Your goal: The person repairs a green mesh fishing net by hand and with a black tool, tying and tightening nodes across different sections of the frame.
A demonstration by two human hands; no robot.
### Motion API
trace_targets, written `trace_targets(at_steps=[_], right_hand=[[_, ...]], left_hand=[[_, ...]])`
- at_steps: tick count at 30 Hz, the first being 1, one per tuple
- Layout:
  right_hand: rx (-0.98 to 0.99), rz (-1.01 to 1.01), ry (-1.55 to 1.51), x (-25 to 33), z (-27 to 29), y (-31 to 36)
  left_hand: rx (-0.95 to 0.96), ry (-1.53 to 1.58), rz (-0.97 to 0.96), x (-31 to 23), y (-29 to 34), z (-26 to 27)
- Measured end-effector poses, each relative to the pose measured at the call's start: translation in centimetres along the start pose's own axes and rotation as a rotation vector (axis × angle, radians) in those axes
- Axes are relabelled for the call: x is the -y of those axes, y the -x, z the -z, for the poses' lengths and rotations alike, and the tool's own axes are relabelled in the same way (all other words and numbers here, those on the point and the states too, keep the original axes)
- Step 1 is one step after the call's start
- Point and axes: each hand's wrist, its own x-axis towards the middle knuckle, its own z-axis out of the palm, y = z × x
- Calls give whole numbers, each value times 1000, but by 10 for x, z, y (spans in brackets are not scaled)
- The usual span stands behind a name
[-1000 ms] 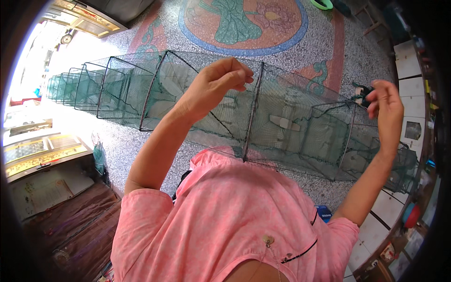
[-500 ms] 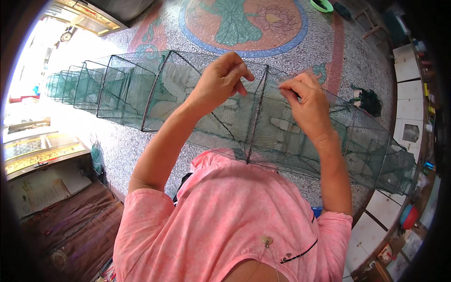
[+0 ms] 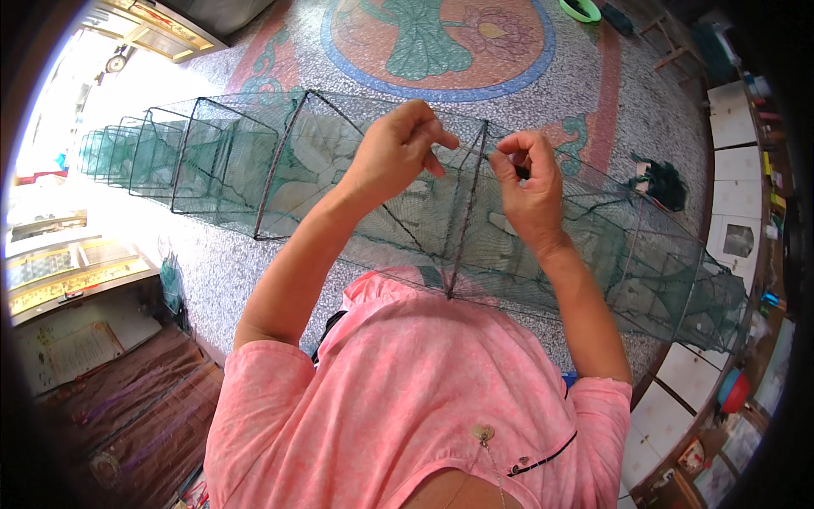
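A long green fish trap of fine netting (image 3: 314,161) over dark square frames stretches across in front of me, from far left to lower right. My left hand (image 3: 405,146) is closed in a pinch over its upper edge, just left of a dark upright frame bar (image 3: 469,204). On the bar's other side, my right hand (image 3: 531,182) pinches with thumb and forefinger close to the bar's top. Whatever lies between the fingers of either hand is too small to make out. Pale shapes show through the mesh.
Dark netting lies in a bundle (image 3: 661,182) on the speckled floor at the right. Further back are a green basin (image 3: 582,10) and a wooden stool (image 3: 671,47). White cabinets (image 3: 736,178) line the right side; a brown-covered surface (image 3: 127,416) is at lower left.
My right hand has moved left, toward the upright bar and my left hand, its fingers still pinched. My left hand has barely shifted.
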Motion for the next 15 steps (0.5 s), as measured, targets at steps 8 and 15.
trace_targets(at_steps=[8, 15], right_hand=[[38, 167, 46, 20, -22, -15], [51, 300, 278, 40, -18, -27]], left_hand=[[-20, 84, 21, 12, -3, 2], [-52, 233, 73, 6, 5, -1]])
